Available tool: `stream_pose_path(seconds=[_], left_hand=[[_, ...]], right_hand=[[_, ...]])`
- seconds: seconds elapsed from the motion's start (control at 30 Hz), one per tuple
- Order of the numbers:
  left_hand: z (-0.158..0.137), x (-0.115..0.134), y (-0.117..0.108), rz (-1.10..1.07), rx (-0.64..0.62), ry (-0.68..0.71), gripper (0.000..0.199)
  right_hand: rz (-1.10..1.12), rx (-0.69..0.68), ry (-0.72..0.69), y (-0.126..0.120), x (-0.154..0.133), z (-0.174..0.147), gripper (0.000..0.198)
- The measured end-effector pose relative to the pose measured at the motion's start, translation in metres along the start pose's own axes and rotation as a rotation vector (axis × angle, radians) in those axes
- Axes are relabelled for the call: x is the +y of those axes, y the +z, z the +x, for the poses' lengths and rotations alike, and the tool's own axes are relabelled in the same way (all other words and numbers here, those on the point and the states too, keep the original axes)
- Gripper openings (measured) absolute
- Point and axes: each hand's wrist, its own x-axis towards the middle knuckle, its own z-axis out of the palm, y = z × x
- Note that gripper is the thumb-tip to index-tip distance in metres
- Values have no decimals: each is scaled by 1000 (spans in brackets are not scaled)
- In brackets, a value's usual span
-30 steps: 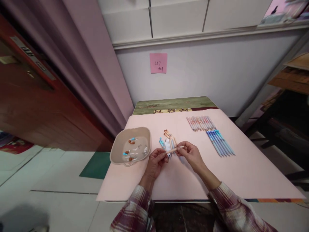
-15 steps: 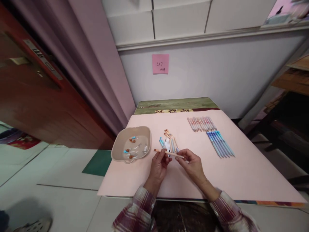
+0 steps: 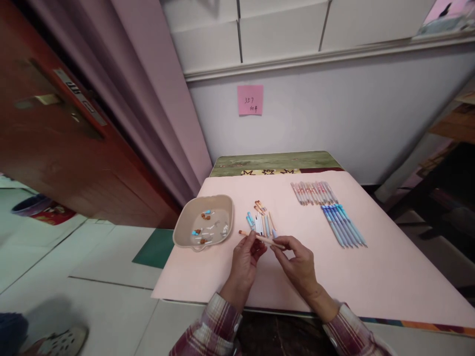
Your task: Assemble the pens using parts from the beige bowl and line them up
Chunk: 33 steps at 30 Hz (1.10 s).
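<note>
My left hand (image 3: 243, 262) pinches a slim beige pen (image 3: 267, 241) near its brown end, which points left. My right hand (image 3: 299, 262) grips the other end of the same pen between thumb and fingers. The pen lies nearly level above the pink table cover, tilted slightly down to the right. Just beyond it is a loose group of pen parts: light blue pieces (image 3: 250, 219), white and bluish-grey barrels (image 3: 266, 225), and orange-brown pieces (image 3: 259, 205). My fingers hide part of the pen.
Left of my hands stands a beige basin (image 3: 178, 227) holding small brown, blue and white parts. On the right lie a row of clear pens with reddish marks (image 3: 313, 193) and a row of blue pens (image 3: 343, 227). A pink note (image 3: 250, 100) is on the wall. Someone's shoe (image 3: 67, 341) shows lower left.
The view has shifted a little. Both hands still hold the pen, whose right end now sits slightly lower.
</note>
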Motion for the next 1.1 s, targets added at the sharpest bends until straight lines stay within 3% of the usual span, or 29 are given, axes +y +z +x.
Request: stream_pose_path(seconds=[0.13,0.23,0.4,0.53,0.63,0.8,1.03,1.1], left_hand=[[-3,1,2,-22,4,-31,27],[-7,2,5,13,-1,22,25],[-13,3,12,149,-30,125,23],[-15,4,14,179,-53,160,24],[-15,5,12,195,3,195,24],[-15,6,9,185,4,197,28],[-18,9,11,166,-99,129,25],[-18,9,11,148,-94,123,25]], right_hand=[[-50,-14,-39,1,-3,-1,7],[-114,-2,-59,1,-5,-3,9],[-166,-63,92,0,-7,-6,26],[-85,-168,246,1,-7,-7,41],[-1,-187,273,3,-10,-6,27],[132,-201,306,5,-16,-6,23],[261,-259,445,2,-18,-8,48],[253,-248,444,2,-17,-8,46]])
